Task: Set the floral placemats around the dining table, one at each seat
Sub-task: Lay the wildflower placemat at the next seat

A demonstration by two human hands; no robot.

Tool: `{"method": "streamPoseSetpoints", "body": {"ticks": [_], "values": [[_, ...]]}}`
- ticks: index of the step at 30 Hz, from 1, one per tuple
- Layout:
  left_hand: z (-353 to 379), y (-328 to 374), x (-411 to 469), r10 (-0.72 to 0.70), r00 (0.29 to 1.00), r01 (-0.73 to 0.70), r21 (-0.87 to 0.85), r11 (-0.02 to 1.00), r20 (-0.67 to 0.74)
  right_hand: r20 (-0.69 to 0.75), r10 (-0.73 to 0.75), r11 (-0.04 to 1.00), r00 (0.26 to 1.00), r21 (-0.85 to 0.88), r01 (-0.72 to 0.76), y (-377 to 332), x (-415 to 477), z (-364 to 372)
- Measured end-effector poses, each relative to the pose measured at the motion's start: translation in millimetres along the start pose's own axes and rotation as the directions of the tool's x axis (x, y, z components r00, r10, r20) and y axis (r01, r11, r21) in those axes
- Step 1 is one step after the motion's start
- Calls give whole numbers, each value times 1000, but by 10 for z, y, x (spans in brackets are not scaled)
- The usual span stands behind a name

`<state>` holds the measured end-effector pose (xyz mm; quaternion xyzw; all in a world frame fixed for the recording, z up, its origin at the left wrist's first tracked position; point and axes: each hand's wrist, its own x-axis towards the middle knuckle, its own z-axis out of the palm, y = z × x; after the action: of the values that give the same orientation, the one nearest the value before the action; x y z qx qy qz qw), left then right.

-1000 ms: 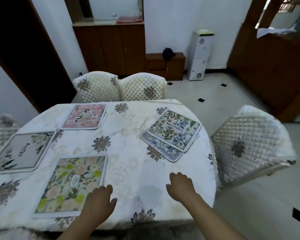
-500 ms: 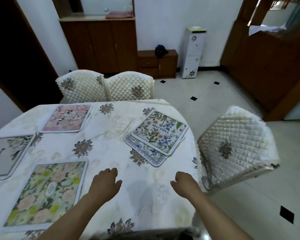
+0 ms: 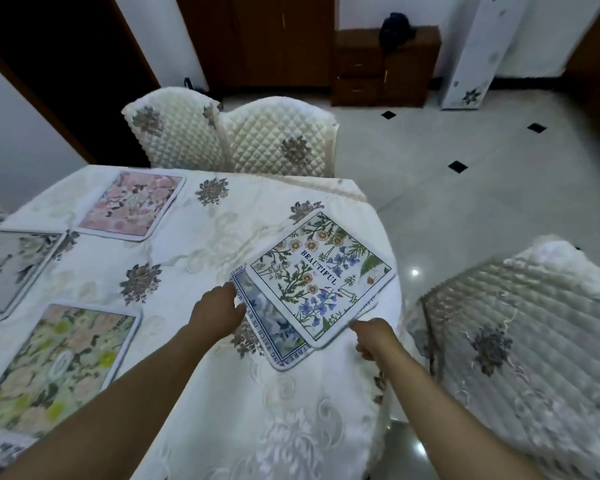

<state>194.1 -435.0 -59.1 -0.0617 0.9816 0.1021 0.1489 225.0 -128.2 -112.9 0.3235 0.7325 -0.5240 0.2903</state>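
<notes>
The "BEAUTIFUL" wildflower placemat [image 3: 321, 275] lies on top of a blue-bordered placemat [image 3: 274, 327] near the table's right edge, both skewed to the tablecloth [image 3: 194, 278]. Your left hand [image 3: 219, 310] rests with spread fingers at the blue mat's left edge, touching it. Your right hand [image 3: 373, 337] is at the top mat's near corner; whether it pinches the mat, you cannot tell from here. Three more mats are laid out to the left: a pink one [image 3: 132, 206], a grey one [image 3: 9, 268], and a yellow-green one [image 3: 56, 365]. Quilted chairs stand behind [image 3: 274, 140] and to the right [image 3: 520, 341].
</notes>
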Motion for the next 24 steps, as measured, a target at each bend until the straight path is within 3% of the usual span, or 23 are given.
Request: {"method": "streamPoseSetpoints", "body": {"ticks": [8,15,24], "values": [[151,135,805,-109,986,123,-111,986,125,3,183,899,983,405,-168,-7,220,92],[340,129,1244,-169,976,189,-149,971,139,-9,214,868,977,460,-186,-77,377,175],[322,167,1704,-119,982,129,-60,990,147,-18,238,835,971,515,-195,-29,506,246]]}}
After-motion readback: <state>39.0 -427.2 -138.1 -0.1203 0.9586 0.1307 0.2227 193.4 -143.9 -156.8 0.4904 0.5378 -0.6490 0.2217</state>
